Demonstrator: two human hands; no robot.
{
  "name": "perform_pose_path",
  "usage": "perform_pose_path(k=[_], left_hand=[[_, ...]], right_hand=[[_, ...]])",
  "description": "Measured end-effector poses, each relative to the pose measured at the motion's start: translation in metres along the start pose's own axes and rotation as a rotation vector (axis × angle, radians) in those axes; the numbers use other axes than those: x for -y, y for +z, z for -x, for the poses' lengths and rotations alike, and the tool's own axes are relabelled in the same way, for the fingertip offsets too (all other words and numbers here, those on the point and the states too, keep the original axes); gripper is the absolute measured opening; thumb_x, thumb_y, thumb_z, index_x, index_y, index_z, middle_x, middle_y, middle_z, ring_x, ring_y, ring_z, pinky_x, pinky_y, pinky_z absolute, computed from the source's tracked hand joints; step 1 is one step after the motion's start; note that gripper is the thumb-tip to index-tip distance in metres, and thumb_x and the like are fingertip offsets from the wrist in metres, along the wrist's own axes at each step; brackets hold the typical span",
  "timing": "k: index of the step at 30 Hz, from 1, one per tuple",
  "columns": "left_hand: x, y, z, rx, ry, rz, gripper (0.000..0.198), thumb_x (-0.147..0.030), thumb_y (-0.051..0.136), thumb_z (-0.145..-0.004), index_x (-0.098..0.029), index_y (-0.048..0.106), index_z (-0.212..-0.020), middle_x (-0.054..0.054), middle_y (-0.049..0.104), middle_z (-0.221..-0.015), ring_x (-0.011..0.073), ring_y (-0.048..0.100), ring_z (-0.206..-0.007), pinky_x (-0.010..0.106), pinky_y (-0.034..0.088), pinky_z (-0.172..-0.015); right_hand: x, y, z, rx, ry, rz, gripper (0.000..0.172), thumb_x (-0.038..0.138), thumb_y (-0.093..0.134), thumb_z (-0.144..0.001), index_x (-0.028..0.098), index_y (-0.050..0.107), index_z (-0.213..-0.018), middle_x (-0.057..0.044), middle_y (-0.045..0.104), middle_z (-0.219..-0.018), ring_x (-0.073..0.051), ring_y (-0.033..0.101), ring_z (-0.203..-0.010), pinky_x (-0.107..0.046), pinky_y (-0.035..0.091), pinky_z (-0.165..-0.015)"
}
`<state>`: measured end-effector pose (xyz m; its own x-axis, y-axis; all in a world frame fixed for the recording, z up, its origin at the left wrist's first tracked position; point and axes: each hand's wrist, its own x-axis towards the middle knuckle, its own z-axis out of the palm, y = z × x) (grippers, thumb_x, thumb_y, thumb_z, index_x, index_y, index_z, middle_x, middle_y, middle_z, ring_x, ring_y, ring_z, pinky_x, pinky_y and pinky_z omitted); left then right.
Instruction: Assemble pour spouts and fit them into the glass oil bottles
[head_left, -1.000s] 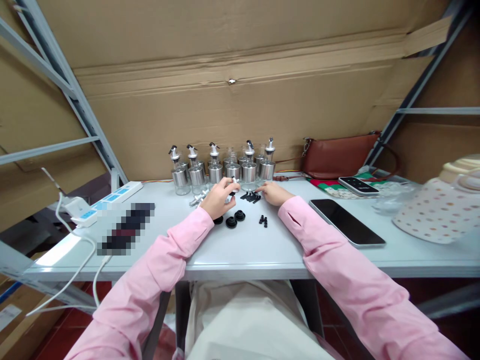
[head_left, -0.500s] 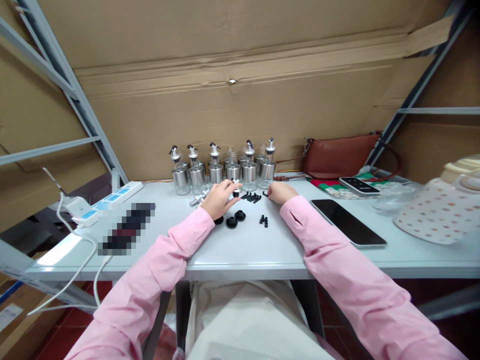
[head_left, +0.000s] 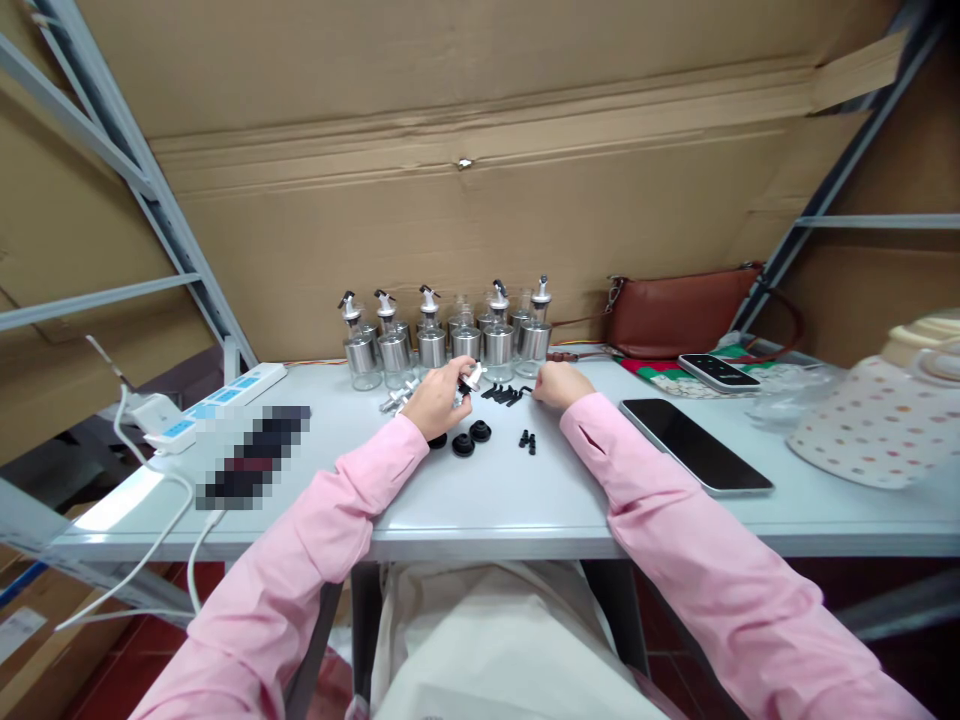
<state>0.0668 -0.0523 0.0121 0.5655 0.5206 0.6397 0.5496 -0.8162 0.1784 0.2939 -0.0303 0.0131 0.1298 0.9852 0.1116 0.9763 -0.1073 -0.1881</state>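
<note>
My left hand (head_left: 435, 397) is closed around a small silver-and-black pourer spout (head_left: 469, 378), held just above the table. My right hand (head_left: 559, 384) pinches a small black part (head_left: 527, 389) beside a pile of black pieces (head_left: 501, 393). Between my hands lie round black stoppers (head_left: 471, 438) and tiny black plugs (head_left: 527, 440). Behind them stands a row of steel-and-glass oil bottles (head_left: 442, 342), most with pourer tops. More loose silver spouts (head_left: 395, 398) lie left of my left hand.
A grey table (head_left: 495, 500) carries a phone (head_left: 695, 443), a remote (head_left: 717, 371), a brown bag (head_left: 679, 310), a spotted white pot (head_left: 877, 415) at right, and a power strip (head_left: 214, 401) with cables at left. Cardboard lines the back wall.
My right hand lifted a small black part from the pile and closed on it. My left hand turned the spout, bringing it up toward the right hand.
</note>
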Motion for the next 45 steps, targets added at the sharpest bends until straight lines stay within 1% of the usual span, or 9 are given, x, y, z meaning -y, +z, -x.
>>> perform_pose_path(k=[2,4,7,10,15,27,32,42,45], left_hand=[[0.001,0.001,0.0,-0.016,-0.007,-0.001,0.057,-0.009,0.049,-0.068,-0.017,0.031,-0.121,0.006,0.058,-0.1,0.0171,0.057,-0.091,0.031,0.042,-0.085],[0.001,0.001,0.0,-0.018,-0.023,-0.006,0.062,-0.009,0.049,-0.067,-0.017,0.028,-0.126,0.006,0.058,-0.1,0.017,0.057,-0.089,0.031,0.042,-0.085],[0.001,0.001,0.0,0.002,-0.041,-0.02,0.069,-0.009,0.049,-0.067,-0.016,0.024,-0.13,0.007,0.058,-0.102,0.018,0.056,-0.09,0.032,0.042,-0.086],[0.001,0.001,0.0,0.034,-0.039,-0.038,0.071,-0.009,0.049,-0.065,-0.014,0.024,-0.132,0.008,0.058,-0.105,0.0195,0.056,-0.091,0.034,0.042,-0.087],[0.001,0.001,0.0,0.051,-0.042,-0.053,0.072,-0.008,0.047,-0.065,-0.014,0.025,-0.133,0.009,0.057,-0.107,0.02,0.055,-0.093,0.035,0.041,-0.089],[0.001,0.001,-0.001,0.037,-0.056,-0.05,0.069,-0.01,0.047,-0.065,-0.012,0.028,-0.132,0.01,0.054,-0.103,0.0212,0.055,-0.093,0.035,0.044,-0.085],[0.001,0.002,-0.001,0.046,-0.059,-0.033,0.072,-0.01,0.047,-0.065,-0.012,0.026,-0.133,0.011,0.054,-0.106,0.0214,0.055,-0.094,0.036,0.044,-0.087],[0.0,0.001,0.0,0.078,-0.071,-0.022,0.073,-0.011,0.047,-0.067,-0.013,0.023,-0.136,0.011,0.054,-0.109,0.0215,0.056,-0.094,0.037,0.044,-0.086],[-0.002,0.001,0.0,0.086,-0.061,-0.023,0.073,-0.011,0.047,-0.067,-0.011,0.024,-0.135,0.012,0.054,-0.11,0.022,0.055,-0.096,0.037,0.044,-0.087]], right_hand=[[0.006,-0.004,0.003,-0.12,-0.039,-0.174,0.012,0.017,0.058,-0.065,0.014,0.066,-0.073,-0.012,0.067,-0.083,-0.024,0.062,-0.083,-0.031,0.045,-0.071],[0.014,-0.008,0.006,-0.168,-0.15,-0.49,0.008,0.021,0.059,-0.065,0.014,0.061,-0.068,-0.007,0.065,-0.069,-0.018,0.061,-0.07,-0.028,0.045,-0.066],[0.027,-0.011,0.014,-0.074,-0.322,-0.989,0.017,0.03,0.063,-0.064,0.015,0.054,-0.067,0.0,0.058,-0.056,-0.011,0.052,-0.052,-0.024,0.041,-0.052],[0.037,-0.011,0.022,0.033,-0.413,-1.204,0.026,0.035,0.068,-0.059,0.016,0.052,-0.066,0.003,0.054,-0.054,-0.007,0.046,-0.048,-0.022,0.038,-0.049],[0.041,-0.011,0.027,0.125,-0.452,-1.24,0.029,0.036,0.071,-0.057,0.015,0.054,-0.067,0.004,0.053,-0.052,-0.007,0.046,-0.049,-0.024,0.038,-0.053],[0.039,-0.009,0.025,0.128,-0.453,-1.246,0.031,0.038,0.072,-0.056,0.015,0.053,-0.068,0.004,0.053,-0.053,-0.008,0.048,-0.05,-0.025,0.039,-0.054],[0.041,-0.01,0.026,0.08,-0.45,-1.301,0.033,0.038,0.073,-0.055,0.016,0.053,-0.07,0.003,0.055,-0.058,-0.008,0.049,-0.052,-0.025,0.041,-0.057],[0.044,-0.012,0.03,0.124,-0.451,-1.289,0.035,0.039,0.074,-0.054,0.016,0.053,-0.069,0.004,0.055,-0.059,-0.008,0.048,-0.052,-0.025,0.042,-0.057],[0.044,-0.012,0.029,0.125,-0.455,-1.284,0.035,0.04,0.074,-0.054,0.016,0.053,-0.069,0.004,0.055,-0.059,-0.007,0.048,-0.052,-0.025,0.042,-0.057]])
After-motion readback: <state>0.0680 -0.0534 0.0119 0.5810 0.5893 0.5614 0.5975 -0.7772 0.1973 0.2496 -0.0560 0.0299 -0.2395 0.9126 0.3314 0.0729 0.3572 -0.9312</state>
